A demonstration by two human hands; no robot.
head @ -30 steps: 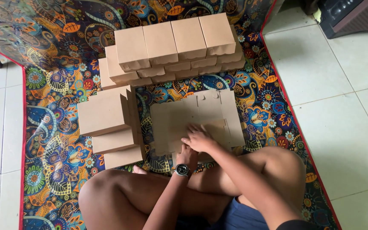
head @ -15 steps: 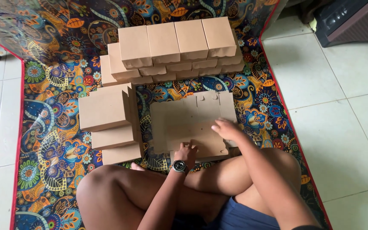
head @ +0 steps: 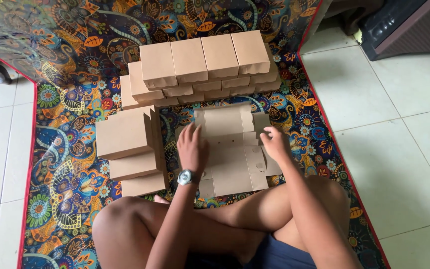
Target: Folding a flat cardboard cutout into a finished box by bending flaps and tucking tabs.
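A flat, unfolded brown cardboard box blank [head: 227, 149] lies on the patterned mat in front of my crossed legs. My left hand [head: 191, 148], with a wristwatch on the wrist, rests palm down on the blank's left side, fingers spread. At the blank's right edge my right hand [head: 276, 143] presses on a side flap with curled fingers. Neither hand lifts anything off the mat.
A stack of folded brown boxes [head: 131, 147] stands just left of the blank. A longer row of stacked boxes [head: 205, 62] lines the far side. The colourful mat [head: 65, 164] has white floor tiles [head: 404, 144] on its right and left.
My left hand has moved from the near edge up onto the blank's left side. My right hand slid out to the right flap. The view has tilted slightly.
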